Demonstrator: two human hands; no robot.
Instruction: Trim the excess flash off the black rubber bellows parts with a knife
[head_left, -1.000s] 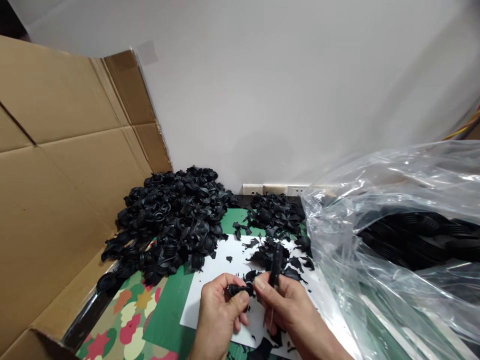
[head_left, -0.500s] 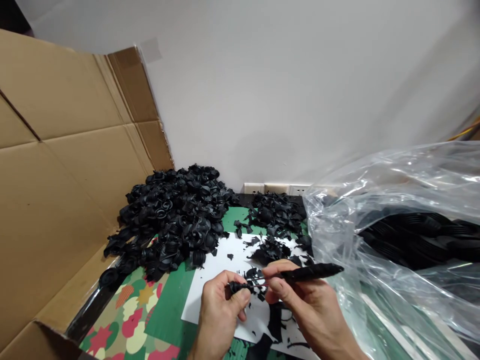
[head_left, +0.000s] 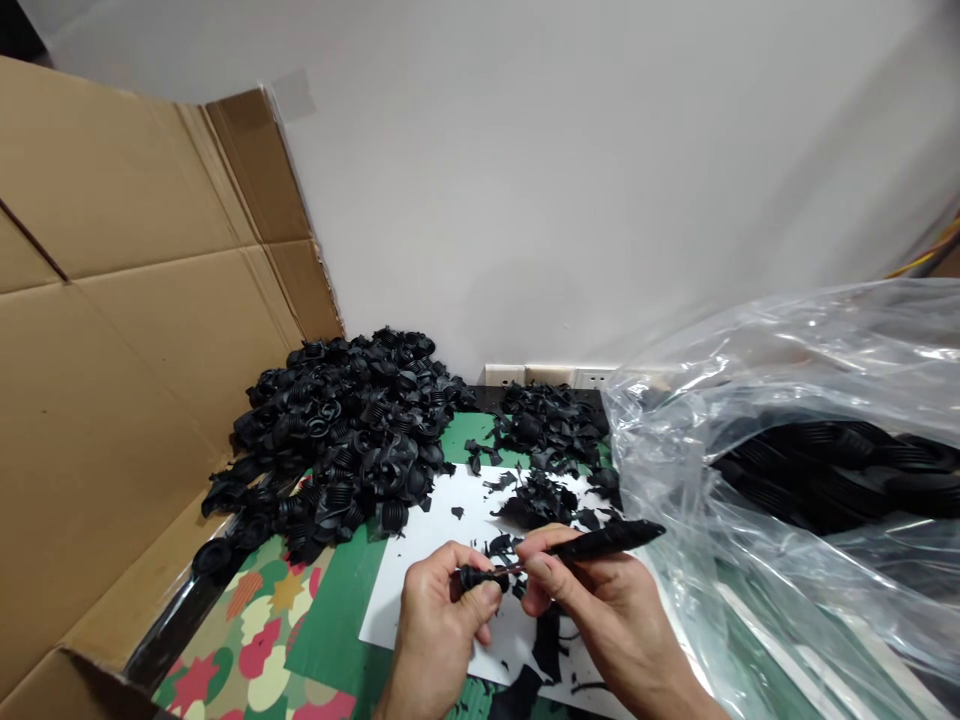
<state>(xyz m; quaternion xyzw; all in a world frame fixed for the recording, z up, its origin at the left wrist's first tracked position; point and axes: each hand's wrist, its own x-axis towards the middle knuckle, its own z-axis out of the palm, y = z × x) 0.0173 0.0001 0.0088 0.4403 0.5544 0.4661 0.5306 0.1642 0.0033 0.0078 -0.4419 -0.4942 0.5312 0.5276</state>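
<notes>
My left hand [head_left: 444, 610] pinches a small black ribbed rubber part [head_left: 471, 577] between thumb and fingers over the white sheet [head_left: 420, 550]. In my right hand [head_left: 600, 600] is a slim tool with a thick black handle [head_left: 611, 540], gripped like a pen. Its thin shaft points left and meets the part at my left fingertips; the exact shape of the tip is too small to make out. Black rubber scraps [head_left: 540, 500] lie on the sheet just beyond my hands, and longer black strips [head_left: 547, 645] lie beneath my right hand.
A big heap of black ribbed rubber pieces [head_left: 352, 430] rises at left, beside a cardboard wall [head_left: 150, 300]. Behind the sheet is a smaller scrap pile [head_left: 551, 425]. At right, a clear plastic bag [head_left: 667, 470] holds black ribbed parts [head_left: 832, 470]. Wall sockets [head_left: 592, 377] sit behind.
My right hand has moved slightly left, bringing the tool's shaft up to the rubber part. The left hand keeps its pinch in nearly the same place. The view has shifted slightly.
</notes>
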